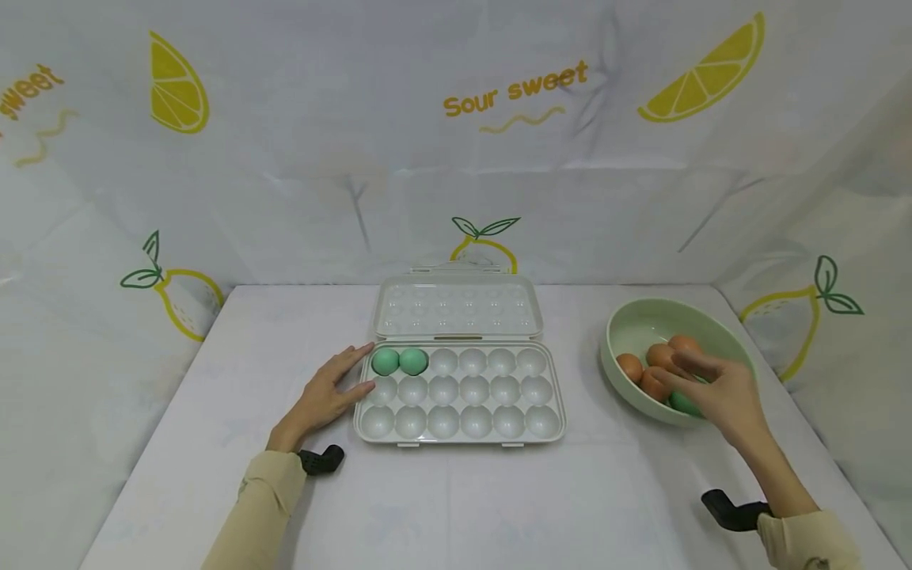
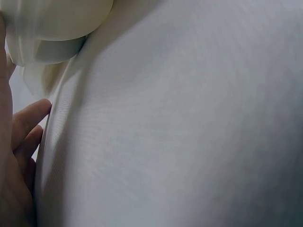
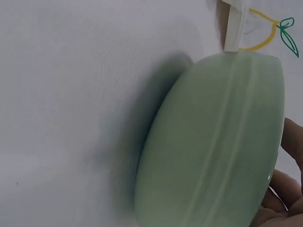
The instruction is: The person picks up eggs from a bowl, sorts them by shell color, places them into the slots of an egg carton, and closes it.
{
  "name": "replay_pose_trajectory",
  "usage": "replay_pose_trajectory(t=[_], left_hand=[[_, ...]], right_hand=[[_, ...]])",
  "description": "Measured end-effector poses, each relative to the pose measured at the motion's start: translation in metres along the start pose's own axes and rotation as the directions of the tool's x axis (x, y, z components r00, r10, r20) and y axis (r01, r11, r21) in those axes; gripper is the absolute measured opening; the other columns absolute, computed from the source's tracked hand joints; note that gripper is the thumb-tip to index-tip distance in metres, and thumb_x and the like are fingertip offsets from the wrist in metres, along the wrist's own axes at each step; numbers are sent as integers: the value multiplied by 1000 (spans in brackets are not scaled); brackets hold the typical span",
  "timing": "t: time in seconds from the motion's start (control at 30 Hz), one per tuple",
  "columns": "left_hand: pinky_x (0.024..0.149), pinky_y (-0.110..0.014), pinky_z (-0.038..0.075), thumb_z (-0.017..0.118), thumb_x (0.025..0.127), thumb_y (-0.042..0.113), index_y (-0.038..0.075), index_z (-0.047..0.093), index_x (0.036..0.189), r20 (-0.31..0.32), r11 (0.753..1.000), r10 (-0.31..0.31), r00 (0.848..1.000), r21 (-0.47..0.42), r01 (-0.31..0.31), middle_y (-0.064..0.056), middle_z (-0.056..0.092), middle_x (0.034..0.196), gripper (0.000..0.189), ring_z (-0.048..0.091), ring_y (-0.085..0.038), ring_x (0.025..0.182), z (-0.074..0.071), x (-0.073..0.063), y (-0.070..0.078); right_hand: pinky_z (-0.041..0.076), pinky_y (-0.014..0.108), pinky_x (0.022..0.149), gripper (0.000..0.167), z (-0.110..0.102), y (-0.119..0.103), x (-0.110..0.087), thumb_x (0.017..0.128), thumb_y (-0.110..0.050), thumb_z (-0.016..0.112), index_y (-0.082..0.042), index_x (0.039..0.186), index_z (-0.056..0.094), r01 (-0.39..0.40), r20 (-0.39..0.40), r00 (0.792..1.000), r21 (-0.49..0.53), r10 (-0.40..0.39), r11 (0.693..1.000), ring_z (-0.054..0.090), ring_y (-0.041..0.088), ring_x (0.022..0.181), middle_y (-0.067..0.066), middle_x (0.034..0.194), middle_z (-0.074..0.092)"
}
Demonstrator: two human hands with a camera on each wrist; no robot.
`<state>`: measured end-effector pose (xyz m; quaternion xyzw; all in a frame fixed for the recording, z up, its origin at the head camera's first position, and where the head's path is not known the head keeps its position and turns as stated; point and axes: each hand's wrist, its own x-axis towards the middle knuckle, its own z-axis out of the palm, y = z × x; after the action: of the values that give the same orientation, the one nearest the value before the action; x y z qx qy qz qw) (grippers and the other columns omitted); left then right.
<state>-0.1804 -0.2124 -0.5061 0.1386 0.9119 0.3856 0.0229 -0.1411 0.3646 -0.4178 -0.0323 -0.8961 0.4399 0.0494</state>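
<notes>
My left hand (image 1: 324, 396) lies at the left side of a white egg tray (image 1: 459, 407), its thumb and fingers spread and touching the rim. Two green eggs, one in the corner (image 1: 385, 362) and one beside it (image 1: 413, 362), sit in the back row's left cups. Over the front right of a light green bowl (image 1: 641, 315) hovers my right hand (image 1: 727, 392), thumb and fingers apart, with no egg visible between them. Several brown eggs (image 1: 630, 366) and a green egg (image 1: 685, 402) lie in the bowl, partly hidden by that hand. In the right wrist view the bowl's outer wall (image 3: 203, 146) hides most of the hand.
The tray's clear lid (image 1: 458, 307) is folded back behind it toward the rear curtain (image 1: 306, 206). A white cloth covers the table (image 1: 449, 507). The bowl stands to the tray's right, with a strip of tabletop between them.
</notes>
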Motion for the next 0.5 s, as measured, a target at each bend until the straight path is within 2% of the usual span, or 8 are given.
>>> replay_pose_trajectory(t=[0.07,0.13,0.2,0.27,0.3,0.37,0.43,0.5], left_hand=[[120,-76,22,70,96,34,21,43,157,0,1000,0,1000,0,0,-19,42,161,67,30,-49,153,0,0,1],[120,-76,22,70,96,34,21,43,157,-1,1000,0,1000,-5,0,-19,42,162,67,29,-49,153,0,0,1],[120,-76,23,70,96,35,21,43,157,-2,1000,5,1000,-7,-5,-19,42,162,67,29,-49,153,0,0,0],[120,-76,23,70,97,35,22,43,157,-3,1000,13,1000,-1,-13,-19,42,161,67,29,-49,153,0,1,-1],[120,-75,23,70,97,35,22,43,157,-3,1000,15,1000,2,-15,-19,42,161,67,30,-49,153,0,1,-1],[120,-75,24,70,97,35,21,43,157,-2,1000,18,1000,8,-18,-18,42,161,67,30,-49,153,1,1,-2],[121,-74,23,70,96,35,21,43,157,-2,1000,18,1000,9,-18,-18,42,162,68,30,-48,153,0,1,-2],[121,-74,23,71,96,34,22,43,157,-2,1000,10,1000,4,-10,-17,42,162,68,30,-47,153,0,1,-1]], right_hand=[[46,-3,72,65,-4,1,-1,88,-27,82,11,136,59,-18,14,1000,-90,20,996,47,-32,90,-7,115,76],[43,-1,68,65,-6,1,-1,88,-32,82,10,133,62,-23,21,999,-190,27,982,53,-22,92,16,121,74],[41,2,64,67,-9,2,-2,87,-36,82,10,132,63,-25,28,999,-260,34,965,64,-1,99,32,127,66],[44,8,62,67,-10,2,-3,87,-38,82,12,128,64,-29,38,998,-308,43,951,68,29,105,35,124,66],[49,14,63,68,-11,1,-3,86,-38,83,14,127,64,-29,42,998,-331,46,943,66,45,107,36,123,66],[58,30,67,69,-12,0,-3,86,-37,83,17,124,64,-29,51,997,-365,51,931,59,59,112,38,120,67],[60,48,70,65,-12,-1,-3,84,-33,85,19,118,66,-14,46,998,-406,36,914,60,61,109,38,114,68],[56,52,64,50,-11,-2,-3,82,-28,86,15,104,73,3,48,999,-442,20,897,64,56,88,34,92,73]])
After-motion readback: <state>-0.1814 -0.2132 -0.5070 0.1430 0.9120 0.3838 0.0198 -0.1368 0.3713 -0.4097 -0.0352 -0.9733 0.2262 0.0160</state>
